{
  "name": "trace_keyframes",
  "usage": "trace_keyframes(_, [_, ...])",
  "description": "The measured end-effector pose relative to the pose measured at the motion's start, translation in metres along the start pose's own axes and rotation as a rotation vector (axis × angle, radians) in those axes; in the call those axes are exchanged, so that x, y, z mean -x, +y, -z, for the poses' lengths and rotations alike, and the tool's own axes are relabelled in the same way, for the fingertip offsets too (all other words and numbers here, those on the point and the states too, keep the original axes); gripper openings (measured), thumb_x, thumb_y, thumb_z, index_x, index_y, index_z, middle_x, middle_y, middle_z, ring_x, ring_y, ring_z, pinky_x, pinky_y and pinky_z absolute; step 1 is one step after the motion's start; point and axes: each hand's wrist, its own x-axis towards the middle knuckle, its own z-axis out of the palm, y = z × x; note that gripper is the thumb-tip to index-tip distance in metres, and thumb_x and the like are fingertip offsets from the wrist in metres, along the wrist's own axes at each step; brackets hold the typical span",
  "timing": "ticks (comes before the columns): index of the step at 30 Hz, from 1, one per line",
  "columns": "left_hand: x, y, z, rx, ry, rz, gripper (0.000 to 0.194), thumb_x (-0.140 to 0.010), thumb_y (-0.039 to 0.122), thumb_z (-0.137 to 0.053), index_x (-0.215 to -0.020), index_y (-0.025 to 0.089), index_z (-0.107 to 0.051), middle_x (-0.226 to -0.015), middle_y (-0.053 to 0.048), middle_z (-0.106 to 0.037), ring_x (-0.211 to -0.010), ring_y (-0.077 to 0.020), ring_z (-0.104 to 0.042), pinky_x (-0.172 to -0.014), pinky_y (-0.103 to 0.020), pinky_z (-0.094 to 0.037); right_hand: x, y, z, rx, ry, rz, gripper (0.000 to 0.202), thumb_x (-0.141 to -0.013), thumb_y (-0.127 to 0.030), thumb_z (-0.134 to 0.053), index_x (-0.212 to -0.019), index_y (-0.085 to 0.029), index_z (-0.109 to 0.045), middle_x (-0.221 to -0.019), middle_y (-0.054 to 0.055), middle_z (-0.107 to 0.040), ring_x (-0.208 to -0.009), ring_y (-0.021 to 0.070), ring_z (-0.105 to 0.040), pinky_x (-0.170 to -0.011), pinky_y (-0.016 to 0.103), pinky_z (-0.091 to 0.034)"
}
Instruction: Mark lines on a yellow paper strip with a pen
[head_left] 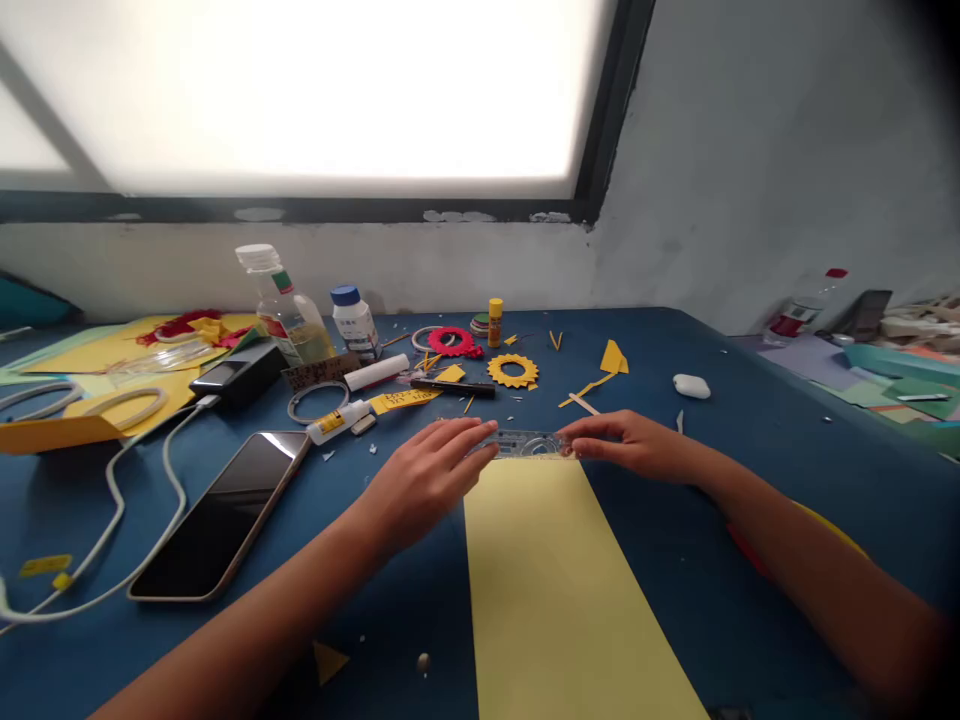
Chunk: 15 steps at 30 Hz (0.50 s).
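Observation:
A clear plastic ruler [525,440] with cut-out shapes lies across the far end of a long pale yellow paper sheet [559,590]. My left hand [427,475] has its thumb and fingers around the ruler's left end, the fingers fairly straight. At the other end, my right hand [630,442] pinches the ruler between thumb and fingers. A thin pale stick-like piece [583,404] shows just beyond the right fingertips; whether that hand touches it, I cannot tell. The sheet runs toward me between my forearms.
To the left lie a phone [225,515], a white cable [176,465] and a glue tube [337,422]. Behind the ruler are a yellow toothed paper ring [513,371], a red ring [450,341] and a glue stick [495,322]. A white earbud case [691,386] sits at right.

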Motion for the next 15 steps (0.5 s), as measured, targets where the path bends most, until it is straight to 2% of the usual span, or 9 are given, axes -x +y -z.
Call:
trace_keyframes(3, [-0.001,0.001,0.001,-0.022,0.005,-0.028,0.024,-0.090,0.012,-0.047,-0.112,0.016,-0.056,-0.122,-0.012,-0.060,-0.115,-0.0243,-0.054,-0.094,-0.042,-0.049,0.001,-0.005,-0.006,0.009,0.002,-0.003,0.035,-0.082,-0.049,-0.055,-0.100,-0.021,-0.067,-0.096,0.005,-0.071,-0.091,0.0239,-0.064,-0.082,0.035,-0.049])
trace_keyframes(7, [-0.003,0.003,0.000,-0.033,0.017,-0.022,0.020,-0.089,0.013,-0.048,-0.106,0.014,-0.058,-0.119,-0.013,-0.062,-0.110,-0.0245,-0.058,-0.091,-0.042,-0.050,0.001,-0.006,-0.013,0.129,0.146,0.032,0.033,-0.075,-0.050,-0.062,-0.084,-0.019,-0.066,-0.083,0.005,-0.069,-0.079,0.0217,-0.063,-0.073,0.033,-0.049])
trace_keyframes(9, [-0.003,0.003,0.000,-0.020,0.019,-0.005,0.019,-0.089,0.014,-0.048,-0.105,0.014,-0.059,-0.118,-0.012,-0.063,-0.107,-0.0238,-0.059,-0.089,-0.041,-0.051,0.001,-0.005,-0.014,0.151,0.201,0.050,0.033,-0.076,-0.050,-0.063,-0.086,-0.019,-0.067,-0.082,0.005,-0.069,-0.077,0.0215,-0.063,-0.072,0.033,-0.049])
trace_keyframes(13, [-0.001,0.001,-0.003,-0.006,0.022,0.043,0.020,-0.089,0.014,-0.049,-0.106,0.016,-0.059,-0.118,-0.010,-0.063,-0.106,-0.0222,-0.060,-0.089,-0.039,-0.051,0.001,-0.002,-0.015,0.138,0.277,0.090,0.032,-0.081,-0.047,-0.058,-0.097,-0.021,-0.069,-0.094,0.007,-0.071,-0.086,0.0238,-0.064,-0.072,0.034,-0.050])
trace_keyframes(15, [0.000,-0.001,-0.004,0.002,0.029,0.063,0.020,-0.088,0.015,-0.050,-0.107,0.016,-0.058,-0.117,-0.009,-0.064,-0.106,-0.0215,-0.060,-0.089,-0.038,-0.051,0.000,0.000,-0.016,0.101,0.330,0.103,0.032,-0.082,-0.046,-0.058,-0.098,-0.021,-0.070,-0.095,0.007,-0.072,-0.084,0.0235,-0.065,-0.071,0.034,-0.051])
